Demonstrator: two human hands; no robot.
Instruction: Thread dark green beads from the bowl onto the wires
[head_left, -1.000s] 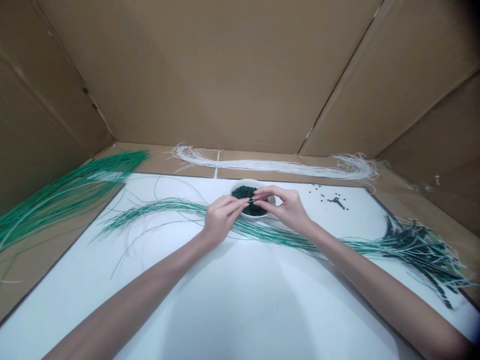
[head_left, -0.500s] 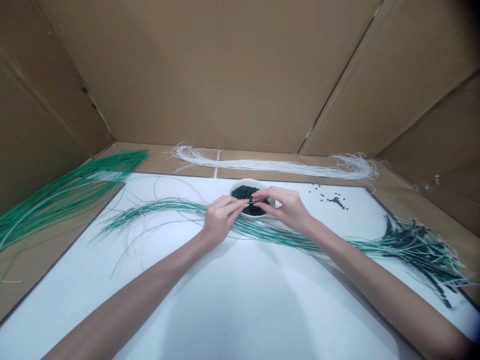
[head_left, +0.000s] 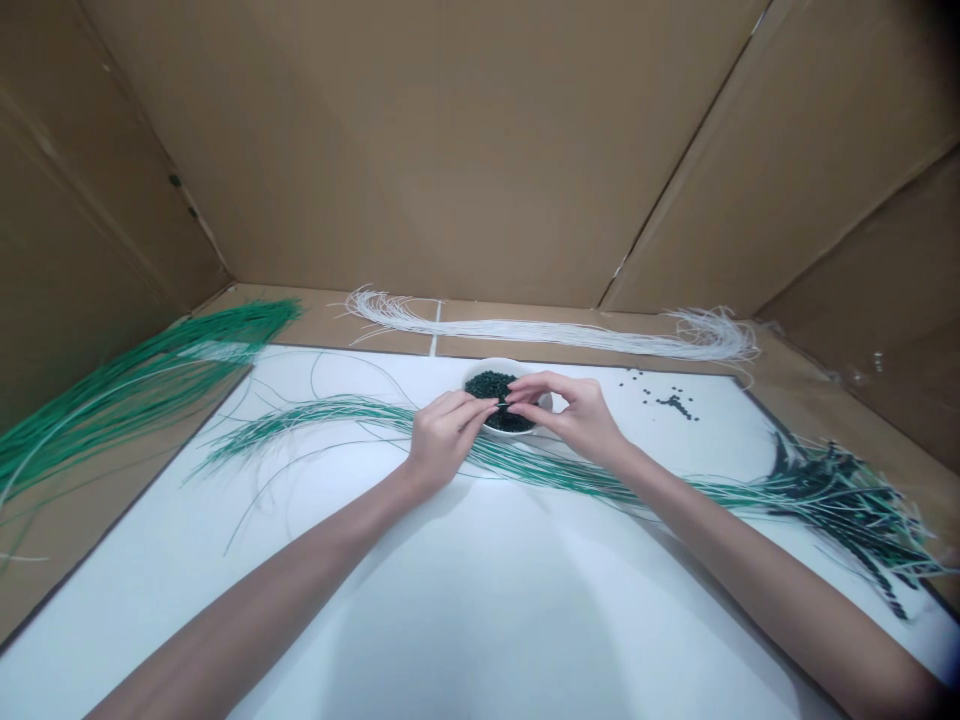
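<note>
1 strand (head_left: pixel 503 404) clamped in the left grip (head_left: pixel 444 428) points crosswise toward the right grip (head_left: pixel 576 412), whose hold is unclear.

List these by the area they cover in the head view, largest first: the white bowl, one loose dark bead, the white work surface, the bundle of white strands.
1. White work surface
2. Bundle of white strands
3. White bowl
4. Loose dark bead
</note>
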